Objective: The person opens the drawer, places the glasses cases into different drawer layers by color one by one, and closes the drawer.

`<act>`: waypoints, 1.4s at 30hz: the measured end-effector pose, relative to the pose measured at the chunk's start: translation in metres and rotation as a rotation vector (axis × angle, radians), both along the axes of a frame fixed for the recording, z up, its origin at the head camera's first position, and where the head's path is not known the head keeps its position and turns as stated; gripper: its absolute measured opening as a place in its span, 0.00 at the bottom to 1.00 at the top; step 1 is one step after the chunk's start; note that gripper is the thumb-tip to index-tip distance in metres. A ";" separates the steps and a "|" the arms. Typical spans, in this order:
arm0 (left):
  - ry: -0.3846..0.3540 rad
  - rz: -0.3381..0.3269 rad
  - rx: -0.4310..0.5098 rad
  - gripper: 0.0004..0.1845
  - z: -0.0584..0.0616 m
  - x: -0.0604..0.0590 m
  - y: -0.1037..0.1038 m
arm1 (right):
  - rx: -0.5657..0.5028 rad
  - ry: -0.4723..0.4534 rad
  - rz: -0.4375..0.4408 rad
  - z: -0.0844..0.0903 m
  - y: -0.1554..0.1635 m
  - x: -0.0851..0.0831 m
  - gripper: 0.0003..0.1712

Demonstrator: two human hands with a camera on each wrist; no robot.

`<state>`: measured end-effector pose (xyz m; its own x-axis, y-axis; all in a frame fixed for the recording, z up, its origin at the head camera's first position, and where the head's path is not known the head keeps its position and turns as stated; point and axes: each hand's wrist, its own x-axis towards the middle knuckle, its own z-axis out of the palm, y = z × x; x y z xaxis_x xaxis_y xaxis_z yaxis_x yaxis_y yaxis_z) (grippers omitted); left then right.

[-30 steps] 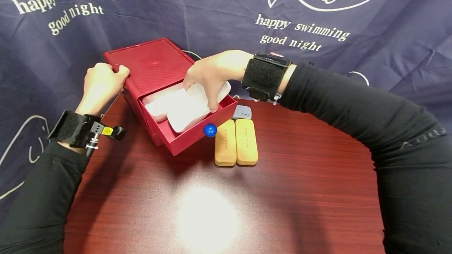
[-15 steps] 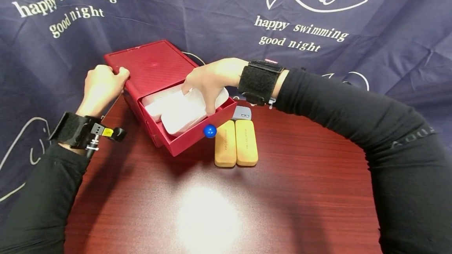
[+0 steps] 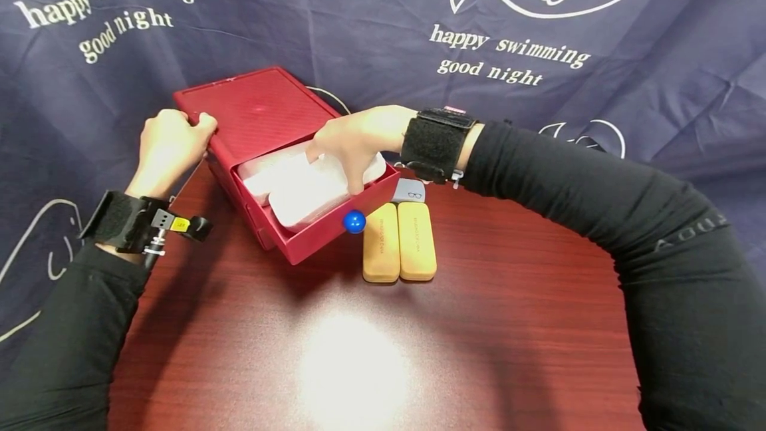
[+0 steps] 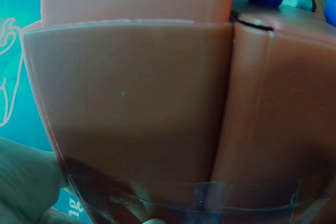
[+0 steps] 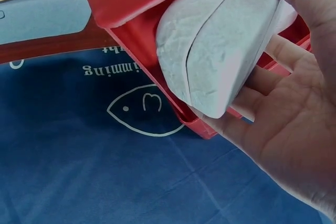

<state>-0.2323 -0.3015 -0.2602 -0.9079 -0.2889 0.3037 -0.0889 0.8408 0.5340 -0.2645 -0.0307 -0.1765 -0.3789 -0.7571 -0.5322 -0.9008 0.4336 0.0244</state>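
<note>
A red drawer box [image 3: 257,108] stands tilted toward the left, its drawer [image 3: 317,239] pulled out and bearing a blue round knob [image 3: 354,222]. My left hand [image 3: 173,145] grips the box's left edge, thumb on top; the left wrist view has part of that hand [image 4: 26,182] against the box's side. Inside the drawer, my right hand [image 3: 359,138] holds a white glasses case [image 3: 305,198], thumb on the near side, fingers on the far side. The right wrist view reveals the seam of this case [image 5: 220,51]. Another white case [image 3: 253,175] lies beside it, partly hidden.
Two yellow glasses cases [image 3: 417,245] lie side by side on the reddish wooden table [image 3: 509,298], right of the drawer. Behind them is a grey case [image 3: 411,189] with a glasses mark. A dark blue printed cloth [image 3: 371,25] hangs behind the table.
My right hand has moved slightly down and left, and the white glasses case sits lower and further left in the drawer. The left hand keeps its grip on the box.
</note>
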 end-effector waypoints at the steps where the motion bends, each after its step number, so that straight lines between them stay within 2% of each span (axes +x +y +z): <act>1: 0.000 -0.001 0.000 0.28 0.000 0.000 0.000 | -0.004 -0.002 0.001 0.000 0.000 0.000 0.48; 9: -0.004 -0.001 0.000 0.27 0.000 0.001 0.001 | -0.037 -0.003 -0.008 -0.002 0.003 0.002 0.46; 29: -0.008 0.011 0.002 0.28 0.000 0.000 0.001 | -0.089 0.023 -0.036 -0.010 0.007 0.002 0.49; 42: -0.010 0.009 -0.001 0.28 -0.001 -0.001 0.000 | -0.065 0.051 -0.019 -0.011 0.002 0.005 0.47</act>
